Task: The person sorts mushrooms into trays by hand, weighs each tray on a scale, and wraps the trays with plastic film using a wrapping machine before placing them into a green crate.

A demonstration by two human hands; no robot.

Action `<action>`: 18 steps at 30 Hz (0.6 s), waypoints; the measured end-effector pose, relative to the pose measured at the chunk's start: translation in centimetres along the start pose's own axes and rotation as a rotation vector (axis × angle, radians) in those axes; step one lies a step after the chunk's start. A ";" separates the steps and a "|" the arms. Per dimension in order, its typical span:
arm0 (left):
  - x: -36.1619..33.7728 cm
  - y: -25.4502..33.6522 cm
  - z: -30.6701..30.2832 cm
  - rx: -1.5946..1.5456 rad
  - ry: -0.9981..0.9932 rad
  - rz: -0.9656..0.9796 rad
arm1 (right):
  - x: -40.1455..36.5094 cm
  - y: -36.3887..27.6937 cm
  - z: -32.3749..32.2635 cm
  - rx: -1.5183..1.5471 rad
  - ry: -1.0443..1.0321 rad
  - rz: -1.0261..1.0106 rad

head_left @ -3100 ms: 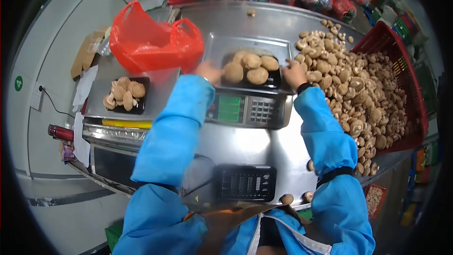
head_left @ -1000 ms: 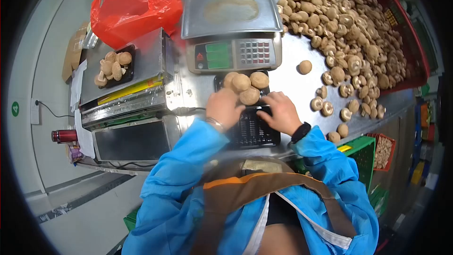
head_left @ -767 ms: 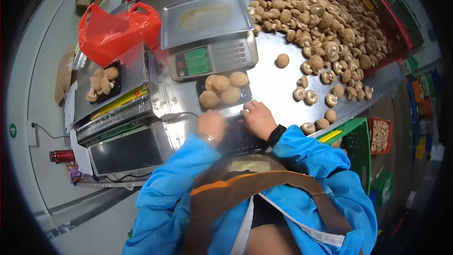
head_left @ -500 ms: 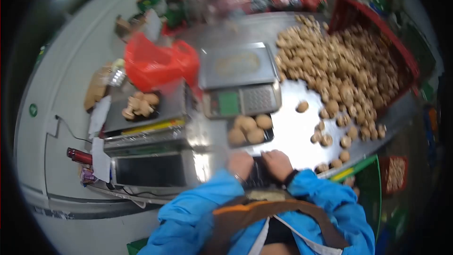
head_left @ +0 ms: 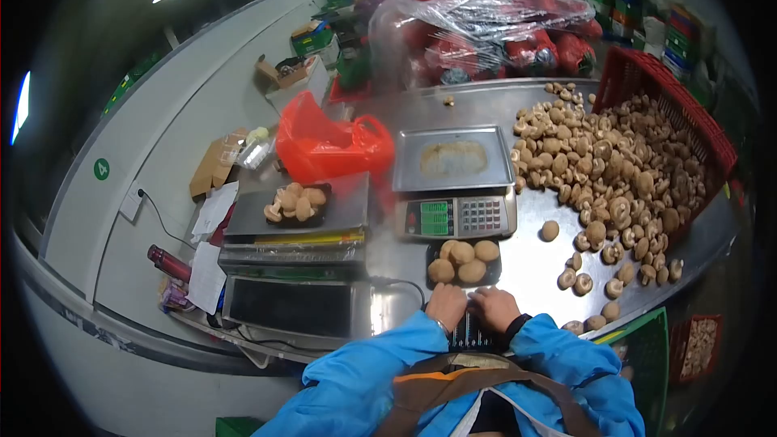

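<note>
Left hand [head_left: 447, 305] and right hand [head_left: 495, 307] laid on empty black tray [head_left: 472, 333]; whether gripped cannot be told. Filled mushroom tray [head_left: 464, 262] just beyond. Step judged: empty tray being taken up. Next move: tray to be lifted singly and set on clear bench [head_left: 528, 273].

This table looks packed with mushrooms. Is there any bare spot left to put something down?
Bare table top shows between the filled black tray and the loose mushrooms on its right. The scale pan holds nothing, and a strip behind it is nearly free. The right side is crowded by the mushroom heap by the red crate.
</note>
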State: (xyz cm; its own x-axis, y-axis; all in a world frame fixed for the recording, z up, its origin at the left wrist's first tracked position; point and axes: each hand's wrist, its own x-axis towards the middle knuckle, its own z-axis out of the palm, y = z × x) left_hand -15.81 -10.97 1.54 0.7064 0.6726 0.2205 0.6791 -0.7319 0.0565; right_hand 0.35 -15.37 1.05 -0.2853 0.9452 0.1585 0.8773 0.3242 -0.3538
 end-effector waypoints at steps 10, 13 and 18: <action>9.1 1.0 -6.0 -1.181 0.126 -0.466 | -1.6 6.5 -4.7 0.665 0.649 0.655; 11.0 3.9 3.3 -1.801 -0.088 -0.795 | -2.5 8.3 -3.8 0.532 0.692 0.685; 17.4 4.4 7.1 -1.031 -0.271 -0.594 | -6.9 16.9 -4.7 0.590 0.462 0.801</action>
State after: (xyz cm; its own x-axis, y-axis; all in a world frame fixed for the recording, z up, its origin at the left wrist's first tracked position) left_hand 0.88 -1.70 -1.28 0.4422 0.8432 -0.3058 0.5212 0.0360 0.8527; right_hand 18.95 -16.64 -1.71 0.5650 0.8246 -0.0277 0.3861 -0.2940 -0.8743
